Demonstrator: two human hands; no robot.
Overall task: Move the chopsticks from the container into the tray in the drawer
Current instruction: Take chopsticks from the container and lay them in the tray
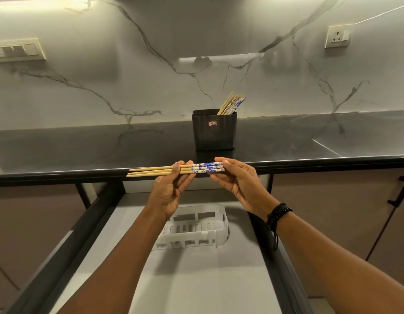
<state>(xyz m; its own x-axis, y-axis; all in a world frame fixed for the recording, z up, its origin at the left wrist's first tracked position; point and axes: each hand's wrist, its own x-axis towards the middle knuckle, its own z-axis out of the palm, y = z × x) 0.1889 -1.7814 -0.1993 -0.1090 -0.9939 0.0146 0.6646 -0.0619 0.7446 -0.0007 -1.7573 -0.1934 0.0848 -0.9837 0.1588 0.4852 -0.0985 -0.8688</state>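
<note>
Black plastic makes up the container point(214, 132), which stands on the dark counter point(83, 146) just above the centre of the frame, close to the marble wall point(151, 87). A bundle point(232, 105) of chopsticks leans out of its right side, with the blue-and-white ends uppermost and fanned slightly apart.

Below it, in the lower middle of the frame, the drawer point(196, 279) is pulled out. A white slotted tray point(192, 240) lies on its grey floor, partly hidden behind the left wrist.

Three chopsticks point(155, 170) are held level in the air at the centre of the frame, in front of the counter's edge and above the drawer. They lie side by side and touching. Their bare, pale wooden tips point to frame left, and their thicker ends carry a blue floral print on white.

The left hand point(171, 191) pinches them near the middle, thumb on the near side and fingers curled behind. The right hand point(239, 180) pinches the patterned end between its thumb and fingertips, with the palm turned up. A black beaded wristband point(277, 215) sits on the right wrist.

A switch plate point(17, 51) is on the wall at upper left, and a socket point(338, 36) at upper right.
</note>
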